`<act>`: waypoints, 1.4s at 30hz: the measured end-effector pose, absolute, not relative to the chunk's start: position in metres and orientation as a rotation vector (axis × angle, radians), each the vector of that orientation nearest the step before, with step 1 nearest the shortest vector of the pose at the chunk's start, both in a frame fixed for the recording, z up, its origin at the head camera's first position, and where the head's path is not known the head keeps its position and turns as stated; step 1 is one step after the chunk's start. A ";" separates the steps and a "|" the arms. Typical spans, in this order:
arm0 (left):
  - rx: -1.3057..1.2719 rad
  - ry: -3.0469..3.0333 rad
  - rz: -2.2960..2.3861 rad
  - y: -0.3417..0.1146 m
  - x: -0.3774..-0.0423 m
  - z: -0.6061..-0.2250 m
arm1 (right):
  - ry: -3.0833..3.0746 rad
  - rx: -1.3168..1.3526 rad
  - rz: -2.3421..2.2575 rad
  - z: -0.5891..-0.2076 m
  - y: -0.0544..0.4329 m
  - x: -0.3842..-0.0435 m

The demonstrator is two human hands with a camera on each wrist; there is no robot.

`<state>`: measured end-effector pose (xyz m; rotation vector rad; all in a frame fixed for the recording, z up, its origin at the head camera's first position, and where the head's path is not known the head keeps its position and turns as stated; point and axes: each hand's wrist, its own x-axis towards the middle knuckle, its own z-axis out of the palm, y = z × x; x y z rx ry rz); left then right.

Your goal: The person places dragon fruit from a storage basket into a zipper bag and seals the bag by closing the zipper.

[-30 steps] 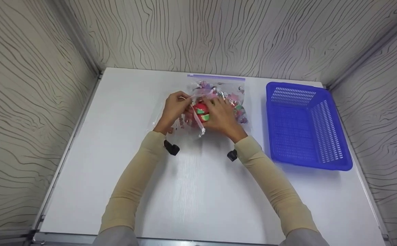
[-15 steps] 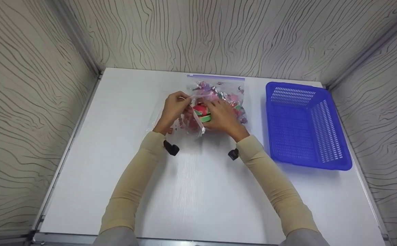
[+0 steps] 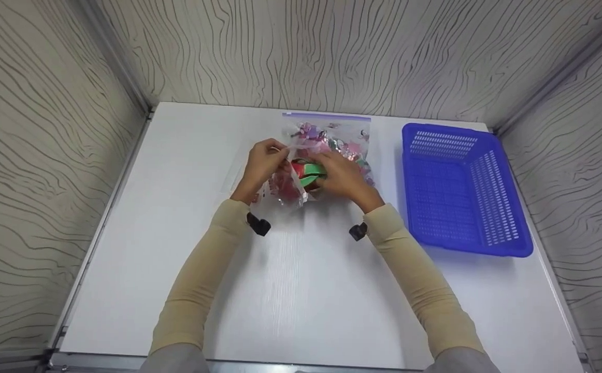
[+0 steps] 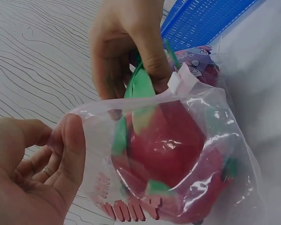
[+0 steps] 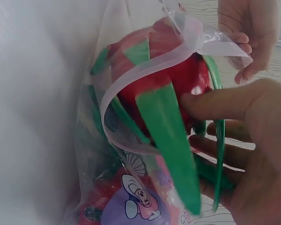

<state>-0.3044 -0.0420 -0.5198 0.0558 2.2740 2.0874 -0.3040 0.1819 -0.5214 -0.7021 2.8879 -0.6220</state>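
Note:
My left hand [image 3: 264, 166] pinches the rim of a clear zip bag [image 4: 243, 154] between thumb and forefinger. A white slider [image 4: 174, 83] sits on the rim. In the bag's mouth lies a red dragon fruit [image 5: 192, 77] with long green scales, its body partly inside and its green tips sticking out. My right hand [image 3: 343, 176] grips it at the scaly end, thumb on the red skin and fingers behind the green tips. More red and green shows through the plastic lower in the bag; whether it is another fruit I cannot tell.
Behind lies a second zip bag [image 3: 327, 120] with a purple seal and cartoon prints, partly under the right hand. A blue plastic basket [image 3: 446, 191] stands to the right on the white table [image 3: 290, 300]. Patterned walls [image 3: 311, 57] enclose the back and sides.
My right hand has shifted slightly right with the dragon fruit, and more green scales now show outside the bag's mouth. The left hand keeps its pinch on the rim, almost unmoved.

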 end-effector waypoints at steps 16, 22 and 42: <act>0.060 2.247 2.101 -0.050 -0.301 -0.522 | 2.922 -0.761 -0.847 -0.530 0.196 -0.298; 0.041 2.260 2.090 -0.049 -0.301 -0.523 | 2.923 -0.665 -0.998 -0.534 0.201 -0.293; 0.042 2.263 1.999 -0.049 -0.299 -0.524 | 2.893 -0.594 -1.132 -0.553 0.188 -0.288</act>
